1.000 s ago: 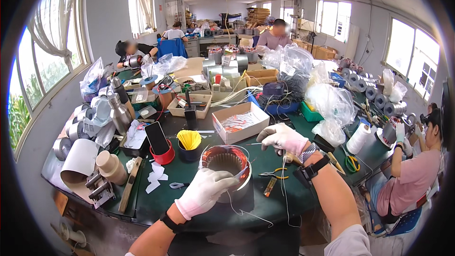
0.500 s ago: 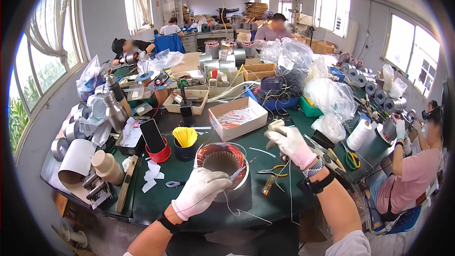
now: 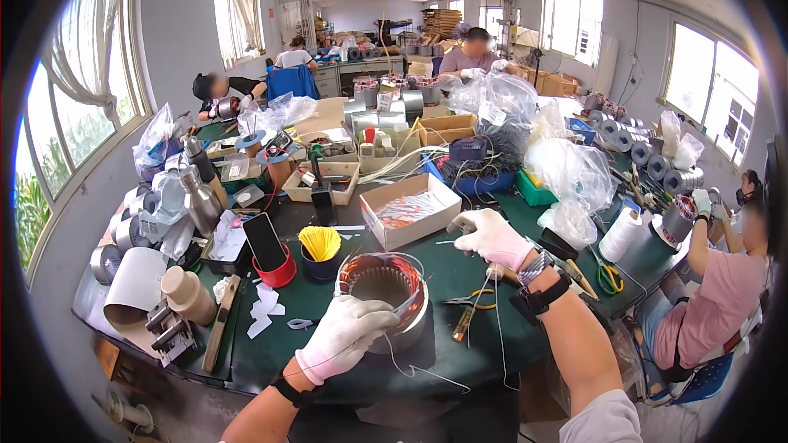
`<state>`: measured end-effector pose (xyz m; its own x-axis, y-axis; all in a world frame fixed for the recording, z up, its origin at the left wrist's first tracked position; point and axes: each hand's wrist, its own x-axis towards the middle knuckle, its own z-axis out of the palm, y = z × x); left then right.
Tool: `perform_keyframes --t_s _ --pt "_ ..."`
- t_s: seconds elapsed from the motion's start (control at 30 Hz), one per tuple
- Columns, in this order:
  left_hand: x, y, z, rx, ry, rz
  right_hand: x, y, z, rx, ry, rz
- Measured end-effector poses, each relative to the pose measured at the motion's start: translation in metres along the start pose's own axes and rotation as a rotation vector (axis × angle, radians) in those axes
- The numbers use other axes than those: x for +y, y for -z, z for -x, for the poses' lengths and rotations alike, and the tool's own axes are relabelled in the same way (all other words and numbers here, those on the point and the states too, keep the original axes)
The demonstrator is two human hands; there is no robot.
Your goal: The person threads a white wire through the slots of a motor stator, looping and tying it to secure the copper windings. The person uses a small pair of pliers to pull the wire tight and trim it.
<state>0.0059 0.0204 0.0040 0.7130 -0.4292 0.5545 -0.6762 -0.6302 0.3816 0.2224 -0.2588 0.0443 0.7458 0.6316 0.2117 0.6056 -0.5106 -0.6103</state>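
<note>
A motor stator (image 3: 413, 330) with red-brown copper windings and a clear film collar stands upright in front of me. My white-gloved left hand (image 3: 349, 336) is closed at its near left rim, the fingertips bent over the edge. Thin pale leads run from beneath those fingers onto the table. My gloved right hand (image 3: 492, 239) hovers near the front right corner of a cardboard box, with finger and thumb together at one end of a narrow white strip (image 3: 443, 242). Below that wrist lies a mallet (image 3: 494, 271), its handle partly hidden by my wrist.
Yellow-handled pliers (image 3: 472, 302) and a screwdriver (image 3: 463, 326) lie right of the stator. The cardboard box (image 3: 394, 232) holds sleeved pieces. A red phone holder (image 3: 279, 271) and a cup of yellow strips (image 3: 320, 244) stand left. A co-worker (image 3: 710, 279) sits at far right.
My right hand has let go of the mallet, which now lies on the table, and moved towards the box. The white strip has left its place on the table. My left hand stays at the stator.
</note>
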Motion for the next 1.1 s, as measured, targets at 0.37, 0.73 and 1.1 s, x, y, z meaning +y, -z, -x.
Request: perform_keyframes --t_s 0.37,0.73,1.1 --pt "-0.003 0.002 0.003 0.028 0.009 0.019 -0.031 -0.033 0.061 -0.126 -0.287 -0.480" --pt "0.001 0.000 0.000 0.010 0.013 0.021 -0.040 -0.065 0.025 -0.060 0.040 -0.400" --pt "-0.009 -0.005 0.003 0.013 0.007 0.044 -0.067 -0.076 0.012 0.114 0.144 0.038"
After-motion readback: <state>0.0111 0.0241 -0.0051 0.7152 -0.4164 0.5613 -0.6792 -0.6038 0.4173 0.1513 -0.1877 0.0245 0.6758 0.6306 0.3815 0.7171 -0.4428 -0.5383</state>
